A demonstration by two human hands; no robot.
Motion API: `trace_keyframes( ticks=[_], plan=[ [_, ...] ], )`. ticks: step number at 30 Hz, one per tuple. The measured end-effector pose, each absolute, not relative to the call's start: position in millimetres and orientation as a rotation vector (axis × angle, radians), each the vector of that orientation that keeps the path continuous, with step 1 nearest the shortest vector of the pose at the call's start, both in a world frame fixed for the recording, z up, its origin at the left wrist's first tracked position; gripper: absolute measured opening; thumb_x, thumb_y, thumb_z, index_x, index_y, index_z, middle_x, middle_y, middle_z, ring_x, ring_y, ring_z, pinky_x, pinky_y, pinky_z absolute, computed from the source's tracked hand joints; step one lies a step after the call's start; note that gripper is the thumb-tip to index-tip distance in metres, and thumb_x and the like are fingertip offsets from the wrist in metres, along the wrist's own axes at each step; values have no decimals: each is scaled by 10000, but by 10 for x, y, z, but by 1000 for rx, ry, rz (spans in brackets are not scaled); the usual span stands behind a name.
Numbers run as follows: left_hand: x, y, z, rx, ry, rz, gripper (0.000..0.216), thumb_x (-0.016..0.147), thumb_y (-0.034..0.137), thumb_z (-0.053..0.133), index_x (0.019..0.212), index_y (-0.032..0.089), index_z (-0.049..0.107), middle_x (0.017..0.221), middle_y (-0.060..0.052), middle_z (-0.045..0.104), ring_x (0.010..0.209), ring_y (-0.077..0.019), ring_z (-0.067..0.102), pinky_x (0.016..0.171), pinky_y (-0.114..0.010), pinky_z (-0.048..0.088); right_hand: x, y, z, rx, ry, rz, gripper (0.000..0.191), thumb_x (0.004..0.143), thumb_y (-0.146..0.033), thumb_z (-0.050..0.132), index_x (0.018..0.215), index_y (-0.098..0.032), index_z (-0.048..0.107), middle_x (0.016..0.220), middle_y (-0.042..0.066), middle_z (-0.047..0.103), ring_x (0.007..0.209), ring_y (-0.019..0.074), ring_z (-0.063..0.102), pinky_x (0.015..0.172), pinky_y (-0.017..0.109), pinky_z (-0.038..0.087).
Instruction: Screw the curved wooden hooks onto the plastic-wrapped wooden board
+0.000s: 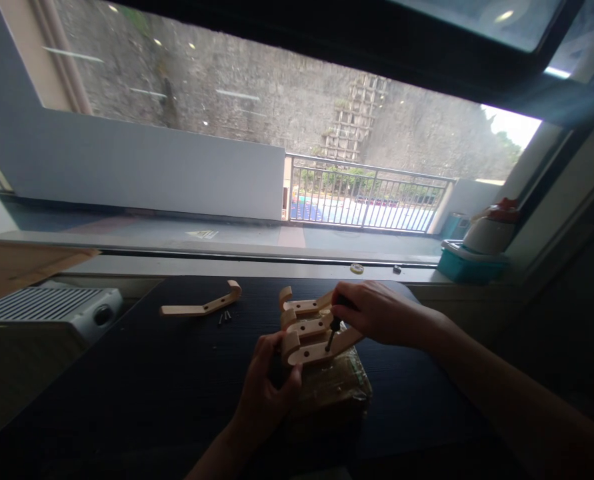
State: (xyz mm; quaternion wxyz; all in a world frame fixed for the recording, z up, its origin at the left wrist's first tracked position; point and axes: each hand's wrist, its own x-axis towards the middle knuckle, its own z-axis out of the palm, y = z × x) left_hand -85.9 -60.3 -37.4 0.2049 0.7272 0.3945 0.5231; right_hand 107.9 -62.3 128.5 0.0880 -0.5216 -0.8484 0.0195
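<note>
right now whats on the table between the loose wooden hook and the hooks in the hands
In the head view, a few small dark screws lie by the loose wooden hook; the rest of the dark table up to the held hooks is bare.

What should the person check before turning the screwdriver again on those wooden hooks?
1. Left hand steadies the wooden hook assembly: ok, its fingers wrap the near end.
2. Right hand grips the screwdriver: ok.
3. Screwdriver tip seated in a screw: cannot tell, too small and dark.
4. Spare screws within reach on the dark table: ok, they lie beside the loose hook.
5. Assembly rests flat: cannot tell; it sits over a wrapped packet, which might rock.
</note>
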Motion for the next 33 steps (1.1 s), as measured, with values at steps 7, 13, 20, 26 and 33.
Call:
trace_keyframes(
  ticks=[7, 13, 20, 26, 33],
  plan=[
    [-853, -589, -389, 2004, 1076, 1486, 344, 775, 213, 534, 1106, 197, 440, 969, -49, 577, 903, -194, 584, 795, -336, 484, 1002, -659, 1266, -1723, -2412, -15, 314, 896, -391, 390, 845, -169, 606, 697, 38, 621, 588, 131, 501, 508, 242, 256],
    [-849, -590, -379, 1985, 1070, 1479, 332, 765, 198, 533, 1087, 199, 451, 964, -44, 576, 909, -192, 580, 816, -348, 479, 1105, -664, 1409, -1514, -2661, 41, 253, 878, -359, 436, 980, -225, 624, 818, 21, 653, 691, 136, 545, 588, 241, 306],
    [-857, -627, -346, 1956, 1101, 1430, 348, 768, 203, 530, 1105, 200, 442, 980, -53, 569, 910, -190, 579, 813, -351, 484, 1064, -612, 1338, -1518, -2631, 36, 225, 895, -322, 419, 886, -184, 597, 778, 25, 633, 657, 127, 522, 554, 240, 288],
    [-853, -609, -362, 1950, 1057, 1459, 355, 759, 207, 544, 1102, 199, 450, 975, -49, 582, 916, -198, 588, 820, -346, 485, 970, -617, 1206, -1726, -2443, -29, 307, 920, -383, 365, 861, -151, 559, 710, 48, 604, 607, 137, 515, 530, 254, 264],
    [-850, -615, -363, 1944, 1086, 1437, 341, 779, 208, 533, 1106, 189, 443, 997, -64, 577, 934, -196, 580, 842, -359, 479, 977, -683, 1377, -1691, -2578, -105, 284, 889, -398, 406, 907, -213, 621, 764, 24, 640, 630, 143, 525, 530, 255, 246]
  ],
)
